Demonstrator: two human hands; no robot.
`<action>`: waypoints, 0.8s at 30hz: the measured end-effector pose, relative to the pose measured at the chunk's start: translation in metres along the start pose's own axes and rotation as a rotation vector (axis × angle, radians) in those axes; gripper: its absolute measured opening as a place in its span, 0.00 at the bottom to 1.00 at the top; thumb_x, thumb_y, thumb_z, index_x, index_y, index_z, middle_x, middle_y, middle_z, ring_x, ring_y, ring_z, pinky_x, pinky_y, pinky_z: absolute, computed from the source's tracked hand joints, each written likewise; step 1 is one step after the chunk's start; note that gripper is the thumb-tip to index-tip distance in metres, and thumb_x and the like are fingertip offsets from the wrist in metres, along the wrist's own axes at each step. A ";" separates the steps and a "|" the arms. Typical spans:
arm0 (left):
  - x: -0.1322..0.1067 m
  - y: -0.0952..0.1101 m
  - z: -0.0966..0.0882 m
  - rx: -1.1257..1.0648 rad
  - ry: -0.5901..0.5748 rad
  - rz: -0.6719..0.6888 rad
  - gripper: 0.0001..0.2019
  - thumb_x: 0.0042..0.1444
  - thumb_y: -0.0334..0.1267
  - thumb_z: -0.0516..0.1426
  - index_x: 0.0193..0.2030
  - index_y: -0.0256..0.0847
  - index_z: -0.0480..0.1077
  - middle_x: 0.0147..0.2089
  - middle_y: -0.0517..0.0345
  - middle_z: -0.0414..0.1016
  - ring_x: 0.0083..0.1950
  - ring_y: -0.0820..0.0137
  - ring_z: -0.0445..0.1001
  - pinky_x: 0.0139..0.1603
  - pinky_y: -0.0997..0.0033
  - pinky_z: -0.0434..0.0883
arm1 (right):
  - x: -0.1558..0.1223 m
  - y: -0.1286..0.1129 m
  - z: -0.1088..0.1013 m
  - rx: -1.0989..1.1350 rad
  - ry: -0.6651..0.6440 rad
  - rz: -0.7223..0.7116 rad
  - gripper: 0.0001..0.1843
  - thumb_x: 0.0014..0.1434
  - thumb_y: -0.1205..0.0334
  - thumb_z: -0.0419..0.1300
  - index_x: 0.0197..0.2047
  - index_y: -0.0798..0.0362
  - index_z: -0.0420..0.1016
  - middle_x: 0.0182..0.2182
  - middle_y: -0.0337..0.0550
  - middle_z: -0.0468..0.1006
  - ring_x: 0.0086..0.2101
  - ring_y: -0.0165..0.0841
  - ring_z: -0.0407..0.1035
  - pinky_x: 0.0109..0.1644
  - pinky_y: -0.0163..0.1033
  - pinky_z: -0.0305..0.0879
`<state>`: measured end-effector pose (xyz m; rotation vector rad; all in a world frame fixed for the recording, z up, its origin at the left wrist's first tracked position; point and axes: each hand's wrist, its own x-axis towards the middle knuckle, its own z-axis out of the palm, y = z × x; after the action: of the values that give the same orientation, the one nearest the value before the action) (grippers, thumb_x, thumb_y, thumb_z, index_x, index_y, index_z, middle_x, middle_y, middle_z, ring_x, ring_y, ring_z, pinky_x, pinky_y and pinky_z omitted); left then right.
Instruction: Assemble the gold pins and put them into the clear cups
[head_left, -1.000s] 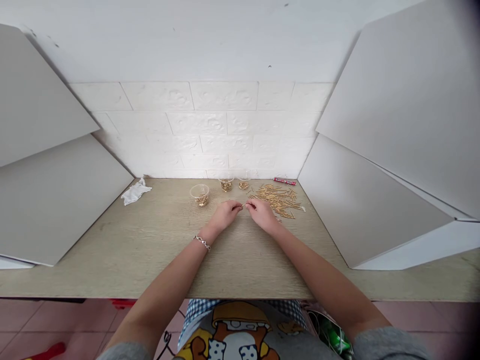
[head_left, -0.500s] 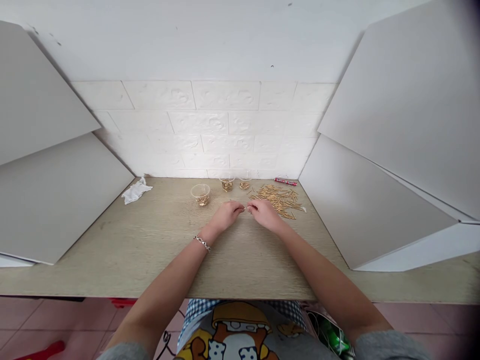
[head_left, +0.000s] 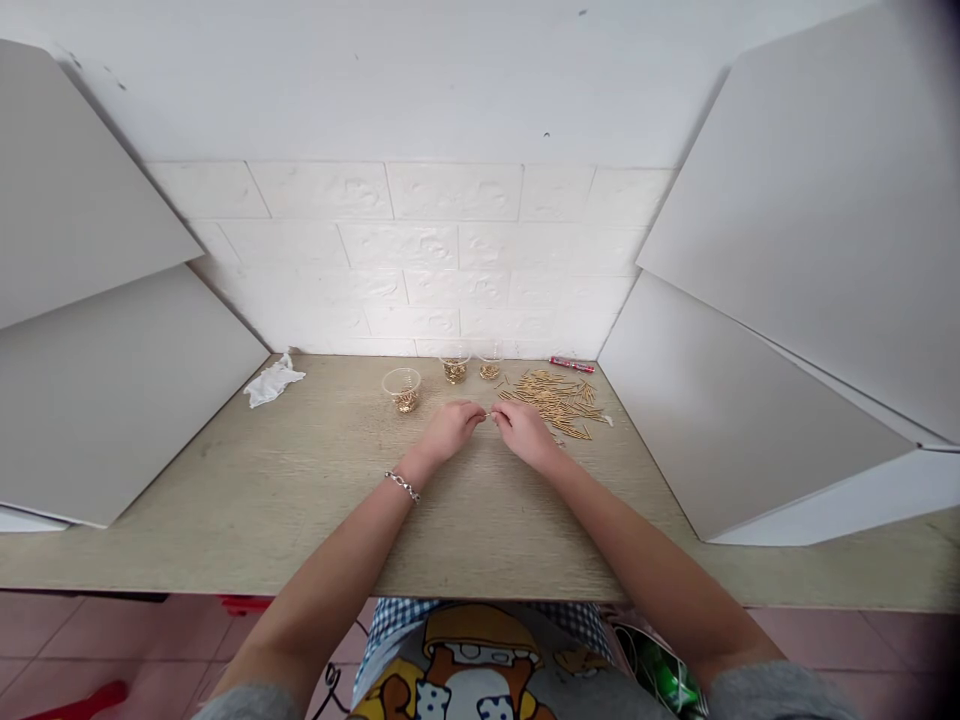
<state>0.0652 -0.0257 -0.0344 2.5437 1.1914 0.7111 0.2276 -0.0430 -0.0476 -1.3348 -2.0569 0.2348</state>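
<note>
Pale-gold, a slender piece (head_left: 488,415) is pinched by left grip (head_left: 453,427) and right grip (head_left: 522,430).

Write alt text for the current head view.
A left hand and right hand pinch a thin piece between them over a table, near scattered golden sticks and three clear cups holding small gold pieces.

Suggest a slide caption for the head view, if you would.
Left hand and right hand pinch a tiny piece near gold sticks and three clear cups.
</note>
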 end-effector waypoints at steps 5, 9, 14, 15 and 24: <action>0.000 -0.003 0.001 0.049 0.014 0.050 0.12 0.60 0.35 0.49 0.36 0.38 0.73 0.30 0.54 0.72 0.33 0.70 0.69 0.38 0.72 0.64 | 0.000 -0.001 -0.001 -0.007 -0.006 -0.008 0.11 0.58 0.70 0.50 0.32 0.54 0.73 0.29 0.43 0.75 0.32 0.32 0.67 0.38 0.35 0.58; -0.001 -0.005 0.004 0.059 0.022 0.057 0.12 0.60 0.35 0.48 0.36 0.38 0.73 0.30 0.53 0.71 0.34 0.69 0.69 0.38 0.71 0.64 | -0.002 -0.002 0.003 -0.013 -0.001 0.001 0.12 0.58 0.70 0.49 0.33 0.54 0.74 0.29 0.43 0.75 0.33 0.33 0.67 0.38 0.36 0.58; 0.000 -0.005 0.003 -0.039 0.017 -0.001 0.12 0.59 0.36 0.50 0.37 0.39 0.74 0.33 0.54 0.75 0.35 0.70 0.71 0.39 0.72 0.65 | -0.001 0.000 0.006 0.082 0.052 0.062 0.11 0.58 0.69 0.51 0.34 0.53 0.75 0.31 0.43 0.77 0.34 0.33 0.68 0.41 0.36 0.60; 0.001 -0.004 0.002 -0.075 0.018 -0.020 0.11 0.59 0.37 0.50 0.37 0.39 0.74 0.34 0.54 0.75 0.35 0.70 0.71 0.39 0.73 0.65 | 0.000 0.001 0.006 0.117 0.068 0.089 0.11 0.57 0.68 0.51 0.34 0.54 0.75 0.31 0.43 0.77 0.33 0.32 0.68 0.40 0.36 0.60; 0.001 -0.001 -0.008 -0.115 0.050 -0.118 0.11 0.58 0.38 0.51 0.38 0.40 0.75 0.38 0.54 0.77 0.37 0.69 0.73 0.41 0.72 0.66 | 0.003 0.005 0.004 0.338 0.106 0.248 0.10 0.56 0.65 0.53 0.35 0.54 0.76 0.28 0.42 0.76 0.30 0.32 0.69 0.37 0.36 0.62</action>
<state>0.0610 -0.0244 -0.0279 2.3545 1.2661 0.7947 0.2283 -0.0374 -0.0525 -1.3533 -1.6726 0.5806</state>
